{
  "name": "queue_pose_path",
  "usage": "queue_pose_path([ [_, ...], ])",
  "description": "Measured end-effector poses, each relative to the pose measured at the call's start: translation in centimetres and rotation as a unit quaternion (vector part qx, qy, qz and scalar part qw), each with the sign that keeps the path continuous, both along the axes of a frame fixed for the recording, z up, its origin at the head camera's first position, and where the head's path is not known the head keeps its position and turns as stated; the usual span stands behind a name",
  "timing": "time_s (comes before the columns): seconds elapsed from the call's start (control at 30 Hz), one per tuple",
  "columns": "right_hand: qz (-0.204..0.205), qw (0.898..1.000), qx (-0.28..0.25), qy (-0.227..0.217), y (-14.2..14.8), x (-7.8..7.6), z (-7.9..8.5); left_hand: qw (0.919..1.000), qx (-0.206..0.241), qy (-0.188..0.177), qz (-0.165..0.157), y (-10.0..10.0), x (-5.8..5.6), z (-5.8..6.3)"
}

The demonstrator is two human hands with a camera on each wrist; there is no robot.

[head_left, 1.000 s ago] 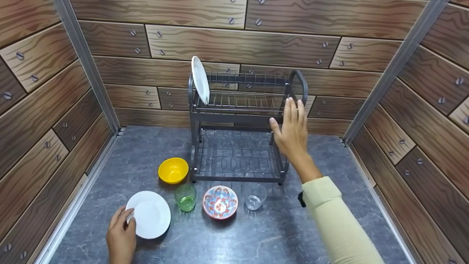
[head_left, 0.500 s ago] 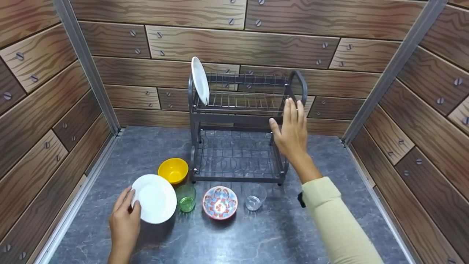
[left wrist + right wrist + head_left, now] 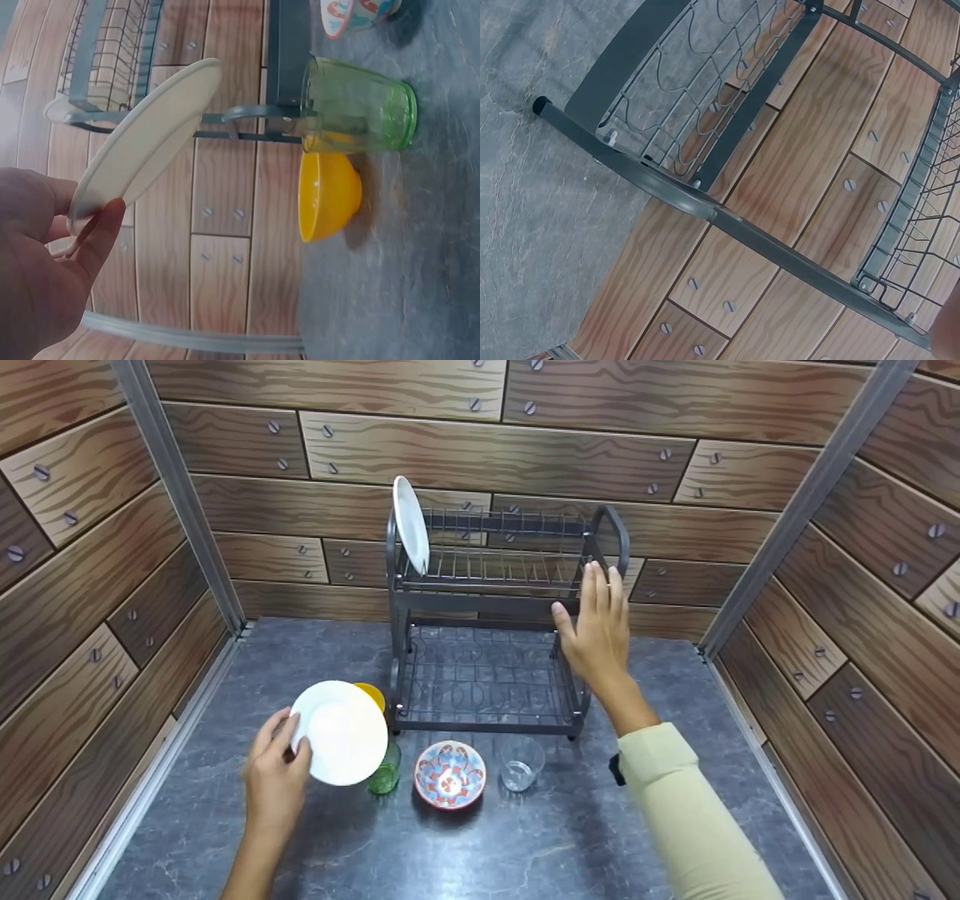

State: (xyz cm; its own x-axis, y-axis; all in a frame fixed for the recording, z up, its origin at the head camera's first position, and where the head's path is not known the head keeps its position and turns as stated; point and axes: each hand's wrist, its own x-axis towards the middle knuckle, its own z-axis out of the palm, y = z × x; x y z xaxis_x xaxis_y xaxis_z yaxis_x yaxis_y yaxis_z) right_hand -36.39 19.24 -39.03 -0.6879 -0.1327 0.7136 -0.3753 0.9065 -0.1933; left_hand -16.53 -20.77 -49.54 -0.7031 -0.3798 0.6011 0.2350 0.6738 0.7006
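White plate (image 3: 339,733) is pinched by left fingers (image 3: 283,735), right fingers (image 3: 602,601) straight, the rack (image 3: 480,601) holding 1 leaning plate (image 3: 410,526).

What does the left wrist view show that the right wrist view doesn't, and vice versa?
Only the left: green glass, yellow bowl, part of a patterned bowl, a racked plate, and the left hand holding a white plate.
Only the right: wavy lower-tier wires and a sliver of the right hand.
Both: the dish rack, wood-patterned wall and gray surface.
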Motion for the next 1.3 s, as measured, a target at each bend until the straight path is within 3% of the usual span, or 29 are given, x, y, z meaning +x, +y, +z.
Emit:
queue_pose_path([
  [0.33,-0.001,1.000,0.004,0.004,0.0,0.1,0.0,0.9987,-0.022,0.044,-0.013,1.0,-1.1,0.9],
  [0.67,0.000,1.000,0.007,0.000,0.1,0.0,0.0,0.9985,-0.012,0.042,-0.034,2.0,-2.2,1.8],
  [0.8,0.000,1.000,0.007,0.003,0.0,0.0,0.0,0.9973,-0.023,0.063,-0.029,2.4,-2.9,2.6],
  [1.13,0.001,1.000,0.005,0.002,0.0,0.0,0.0,0.9959,-0.033,0.074,-0.040,3.7,-4.1,6.5],
  [1.3,0.000,1.000,0.004,0.002,0.0,0.0,0.0,0.9931,-0.027,0.105,-0.045,4.0,-4.3,8.9],
])
